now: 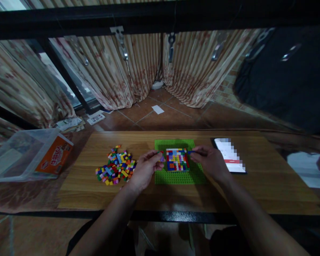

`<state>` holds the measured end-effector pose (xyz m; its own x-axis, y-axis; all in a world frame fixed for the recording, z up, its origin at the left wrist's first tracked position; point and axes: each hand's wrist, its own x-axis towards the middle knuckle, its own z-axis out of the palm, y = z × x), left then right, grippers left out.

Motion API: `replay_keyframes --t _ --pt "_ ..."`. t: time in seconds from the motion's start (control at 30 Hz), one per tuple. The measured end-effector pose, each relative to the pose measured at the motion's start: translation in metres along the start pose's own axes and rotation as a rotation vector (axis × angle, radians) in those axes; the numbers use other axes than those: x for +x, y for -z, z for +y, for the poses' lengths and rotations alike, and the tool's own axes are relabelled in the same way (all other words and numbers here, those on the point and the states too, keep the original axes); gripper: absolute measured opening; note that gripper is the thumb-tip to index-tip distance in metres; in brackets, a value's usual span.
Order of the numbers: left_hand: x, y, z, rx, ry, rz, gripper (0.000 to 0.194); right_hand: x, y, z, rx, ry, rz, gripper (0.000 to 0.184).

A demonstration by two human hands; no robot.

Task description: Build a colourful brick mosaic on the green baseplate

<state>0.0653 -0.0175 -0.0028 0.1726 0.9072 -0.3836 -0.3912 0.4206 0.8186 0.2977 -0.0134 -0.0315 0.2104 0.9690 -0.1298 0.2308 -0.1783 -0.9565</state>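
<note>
A wooden table [269, 172] stretches left to right before patterned curtains [146, 71], a clear plastic bin [18, 153] at its far left end. A green studded baseplate [181, 179] lies mid-table, between a loose pile of colored bricks [114, 169] on the left and a lit tablet [230, 156] on the right. Over the baseplate, the person's left hand [146, 167] and right hand [212, 160] flank a multicolored brick block [177, 160], which sits on the green studs between the two sets of fingertips. The left fingers are narrowed around a purple brick [162, 159], just left of the block; the right thumb and finger pinch a dark blue brick [190, 152] beside its far right corner, though whether it touches cannot be told. The step in hand appears to be placing small bricks by the block. The next move likely calls for squaring the blue brick to the studs and pressing it down evenly.
</note>
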Motion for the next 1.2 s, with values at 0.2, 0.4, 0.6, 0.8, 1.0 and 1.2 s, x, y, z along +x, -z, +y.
replay_keyframes --t 0.2,0.4,0.6,0.8,1.0,1.2 --pt "0.001 0.001 0.000 0.009 0.002 -0.007 0.031 -0.008 -0.010 -0.003 -0.313 0.128 0.116 0.016" --pt "0.002 0.004 -0.001 0.018 -0.002 -0.022 0.031 -0.011 -0.011 -0.005 -0.458 0.122 0.139 0.016" --pt "0.003 0.003 -0.002 0.044 -0.020 -0.011 0.028 -0.014 -0.015 -0.014 -0.488 0.098 0.080 0.021" --pt "0.002 0.003 -0.002 0.042 -0.027 0.002 0.029 -0.011 -0.013 -0.009 -0.392 0.135 0.003 0.023" --pt "0.003 0.004 -0.003 0.051 -0.030 -0.012 0.028 -0.003 -0.005 -0.001 -0.267 0.072 0.007 0.031" --pt "0.002 0.002 -0.002 0.066 -0.040 0.005 0.028 0.002 -0.006 0.000 -0.139 -0.035 0.105 0.034"
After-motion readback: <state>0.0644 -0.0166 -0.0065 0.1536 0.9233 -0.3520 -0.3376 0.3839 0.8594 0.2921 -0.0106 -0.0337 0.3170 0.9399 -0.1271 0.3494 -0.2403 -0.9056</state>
